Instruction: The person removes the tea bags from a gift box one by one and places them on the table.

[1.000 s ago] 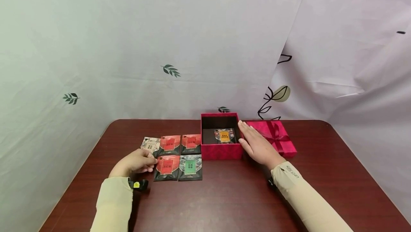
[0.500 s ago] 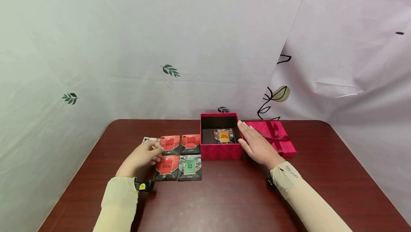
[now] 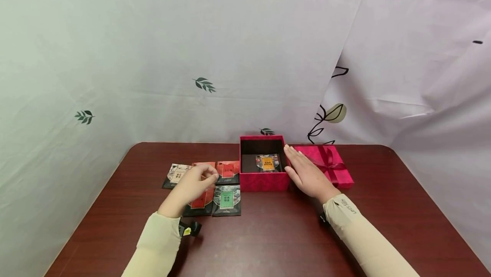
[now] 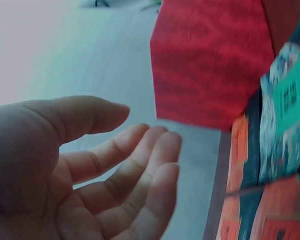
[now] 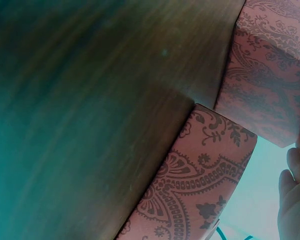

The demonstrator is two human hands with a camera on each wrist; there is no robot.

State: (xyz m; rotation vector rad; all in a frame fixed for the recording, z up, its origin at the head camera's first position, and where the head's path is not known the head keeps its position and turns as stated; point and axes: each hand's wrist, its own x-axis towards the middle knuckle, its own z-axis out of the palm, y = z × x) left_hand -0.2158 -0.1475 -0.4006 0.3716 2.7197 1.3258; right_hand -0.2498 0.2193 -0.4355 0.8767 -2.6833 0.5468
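In the head view my left hand (image 3: 192,188) hovers over a group of flat sachets, fingers loosely bent. The left wrist view shows a gap between thumb and fingertips, with nothing held. A red sachet (image 3: 228,172) lies by its fingertips; a second red sachet (image 3: 198,205) and another behind it are partly covered by the hand. A green-labelled sachet (image 3: 226,200) lies in front, a cream sachet (image 3: 178,173) at the left. My right hand (image 3: 310,175) rests with straight fingers against the right side of a pink-red box (image 3: 264,182). Inside lies an orange-labelled sachet (image 3: 267,163).
A pink-red lid (image 3: 343,177) with a dark red ribbon bow (image 3: 330,164) lies right of the box, partly behind my right hand. Everything stands on a dark reddish wooden table (image 3: 253,243). A pale patterned cloth (image 3: 245,55) hangs behind it.
My left hand has moved rightward from the cream sachet to over the red ones, uncovering the cream sachet. The right hand and the box have stayed in place.
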